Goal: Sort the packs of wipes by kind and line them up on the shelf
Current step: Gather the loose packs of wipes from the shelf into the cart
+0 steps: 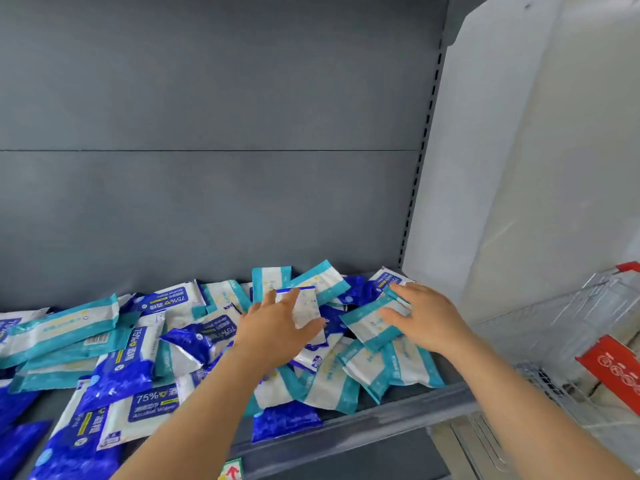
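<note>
Bare forearms (194,410), bare hands (277,336).
</note>
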A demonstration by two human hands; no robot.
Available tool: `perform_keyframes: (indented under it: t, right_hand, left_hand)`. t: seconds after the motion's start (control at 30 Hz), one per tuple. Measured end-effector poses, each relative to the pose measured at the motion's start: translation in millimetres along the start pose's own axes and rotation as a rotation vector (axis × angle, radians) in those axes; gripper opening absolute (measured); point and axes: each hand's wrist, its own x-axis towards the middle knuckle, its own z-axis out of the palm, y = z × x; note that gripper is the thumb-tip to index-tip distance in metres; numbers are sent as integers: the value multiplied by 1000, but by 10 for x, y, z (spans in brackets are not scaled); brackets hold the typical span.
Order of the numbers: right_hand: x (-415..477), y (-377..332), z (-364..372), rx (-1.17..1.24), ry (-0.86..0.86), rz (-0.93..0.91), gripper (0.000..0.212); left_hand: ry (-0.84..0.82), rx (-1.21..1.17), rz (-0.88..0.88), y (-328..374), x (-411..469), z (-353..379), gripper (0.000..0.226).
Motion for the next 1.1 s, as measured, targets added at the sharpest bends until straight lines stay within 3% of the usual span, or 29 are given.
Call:
perform_keyframes:
  t: [0.13,0.3,0.43,0.63,0.73,0.97,1.1]
  right_hand:
    - [82,321,75,63,-271,105,78]
    - [175,409,86,178,-330,13,76]
    - [96,378,27,170,-437,-87,87]
    - [18,457,-10,321,-515,-181,88]
    - [-39,453,6,408,-510,-211,88]
    - [-90,519,-23,463,-562,-214,96]
    - [-167,495,25,472,-533,-217,103]
  left_hand:
    - [-160,44,-125,213,141,168,92]
    - [-114,-76,-136,443,61,322,93]
    - [-33,-49,-183,566,-25,377,93]
    - [40,-226,-383,584,-44,338,102]
    - [-33,-183,-433,608,-26,269,85]
    - [-57,-370,-411,648,28,292,90]
    - [-61,-402,-402,726,85,281,78]
